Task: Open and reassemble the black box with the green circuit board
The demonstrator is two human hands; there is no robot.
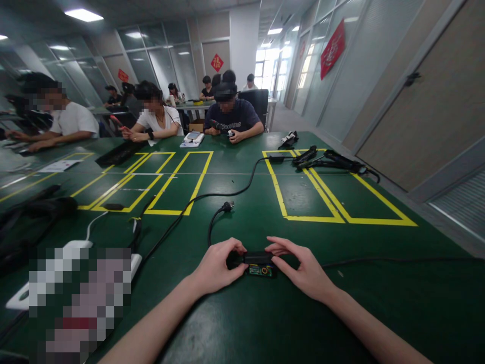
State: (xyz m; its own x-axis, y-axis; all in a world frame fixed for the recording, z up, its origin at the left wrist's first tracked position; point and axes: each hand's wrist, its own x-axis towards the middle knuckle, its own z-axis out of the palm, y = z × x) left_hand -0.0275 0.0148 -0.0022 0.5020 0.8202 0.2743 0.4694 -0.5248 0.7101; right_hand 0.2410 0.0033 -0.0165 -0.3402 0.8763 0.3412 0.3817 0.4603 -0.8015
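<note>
A black power adapter [258, 257] lies between my two hands near the table's front. Its casing is apart along the near side, and a green circuit board [260, 271] with a ring-shaped coil shows beneath the black cover. My left hand [220, 265] pinches the adapter's left end between thumb and fingers. On the right end, my right hand [306, 267] grips with thumb and fingertips. A short black cord with a plug [227, 207] curves up behind my left hand. Another black cord [371, 260] runs off rightward from behind my right hand.
Yellow tape rectangles [314, 220] mark the green table [379, 308]. White power strips [74, 253], partly blurred out, lie at left. A long black cable [227, 194] crosses the middle. Black folded gear [337, 161] lies at the far right. Several people [235, 114] sit across.
</note>
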